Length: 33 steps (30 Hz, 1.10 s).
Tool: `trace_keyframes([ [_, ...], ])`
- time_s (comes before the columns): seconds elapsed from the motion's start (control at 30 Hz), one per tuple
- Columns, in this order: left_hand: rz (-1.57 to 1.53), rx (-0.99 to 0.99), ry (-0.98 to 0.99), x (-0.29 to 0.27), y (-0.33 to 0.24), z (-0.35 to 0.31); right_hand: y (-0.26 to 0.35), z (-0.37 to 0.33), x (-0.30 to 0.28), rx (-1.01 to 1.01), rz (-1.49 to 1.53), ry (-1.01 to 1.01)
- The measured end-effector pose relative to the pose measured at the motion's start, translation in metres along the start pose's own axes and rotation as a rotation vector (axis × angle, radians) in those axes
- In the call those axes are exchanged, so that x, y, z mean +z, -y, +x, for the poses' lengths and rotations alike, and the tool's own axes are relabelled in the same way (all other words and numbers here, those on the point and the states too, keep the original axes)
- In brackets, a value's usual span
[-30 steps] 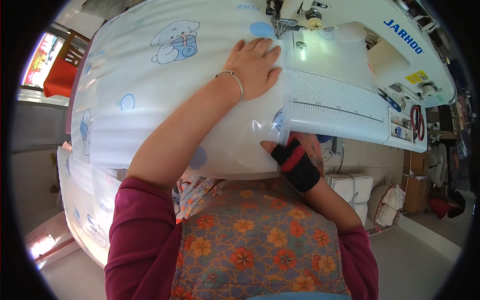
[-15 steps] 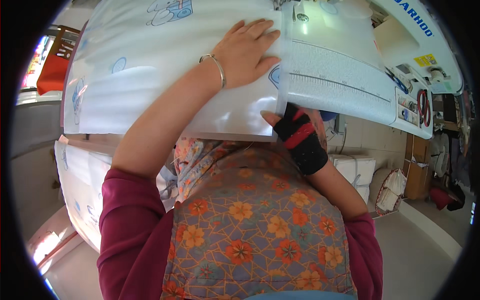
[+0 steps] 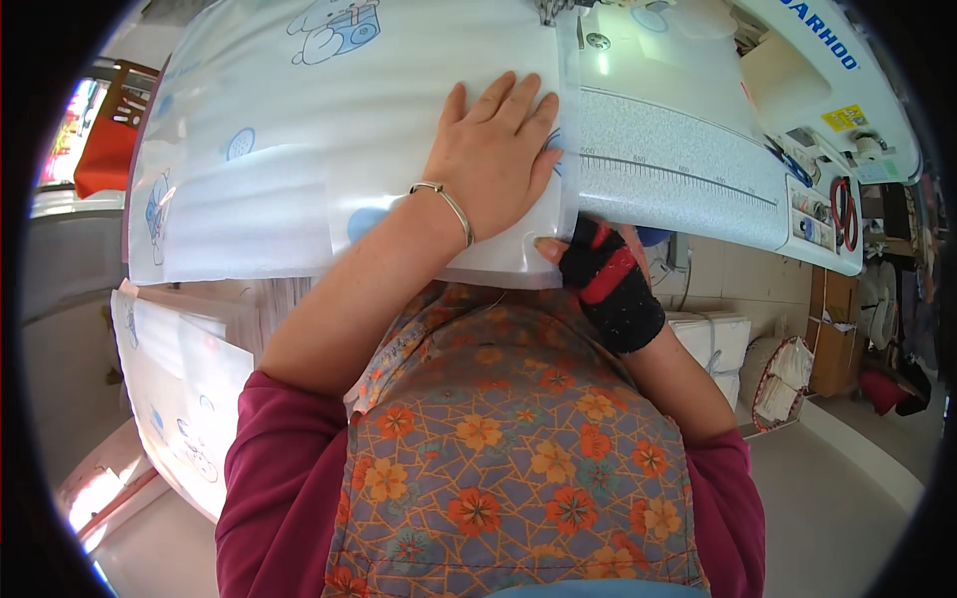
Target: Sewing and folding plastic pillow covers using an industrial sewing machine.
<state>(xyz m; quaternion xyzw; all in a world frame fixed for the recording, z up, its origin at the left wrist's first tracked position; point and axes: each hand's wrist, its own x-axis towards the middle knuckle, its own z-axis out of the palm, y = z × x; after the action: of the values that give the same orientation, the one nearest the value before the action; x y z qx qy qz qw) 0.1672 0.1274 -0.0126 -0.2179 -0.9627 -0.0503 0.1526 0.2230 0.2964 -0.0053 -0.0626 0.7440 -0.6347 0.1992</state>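
Observation:
A large translucent white plastic sheet (image 3: pixel 269 199) with blue cartoon prints is spread over the sewing machine bed. My left hand (image 3: pixel 493 149), with a bangle at its wrist, lies flat on the sheet near its right edge, fingers apart and pointing away from me. At the near right corner, my right hand (image 3: pixel 606 279), in a black and red fingerless glove, pinches the sheet's edge. Its thumb rests on top, while its other fingers are mostly hidden. The presser foot (image 3: pixel 554 10) is at the far end of this edge.
The pale machine bed (image 3: pixel 678 184) carries a printed ruler. At its right are red-handled scissors (image 3: pixel 844 204), blue snips (image 3: pixel 793 164) and a small parts tray (image 3: pixel 812 217). The white machine arm (image 3: pixel 847 80) stands behind. More printed sheets (image 3: pixel 179 369) hang at lower left.
My left hand has slid toward me and turned, its fingers now pointing forward instead of right. The sheet's near edge has come slightly closer to me. My right hand has dropped a little nearer.

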Motion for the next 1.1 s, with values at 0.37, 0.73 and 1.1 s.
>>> trace_keyframes([
  [0.37, -0.317, 0.222, 0.040, -0.044, 0.002, -0.038, -0.011, 0.006, -0.003, 0.248, 0.368, -0.029],
  [0.73, -0.074, 0.286, -0.103, -0.025, -0.004, -0.052, -0.015, 0.016, -0.035, -0.948, -0.999, -0.366],
  [1.1, 0.191, 0.030, -0.159, -0.055, 0.064, -0.106, -0.009, 0.025, -0.027, -0.969, -1.071, -0.139],
])
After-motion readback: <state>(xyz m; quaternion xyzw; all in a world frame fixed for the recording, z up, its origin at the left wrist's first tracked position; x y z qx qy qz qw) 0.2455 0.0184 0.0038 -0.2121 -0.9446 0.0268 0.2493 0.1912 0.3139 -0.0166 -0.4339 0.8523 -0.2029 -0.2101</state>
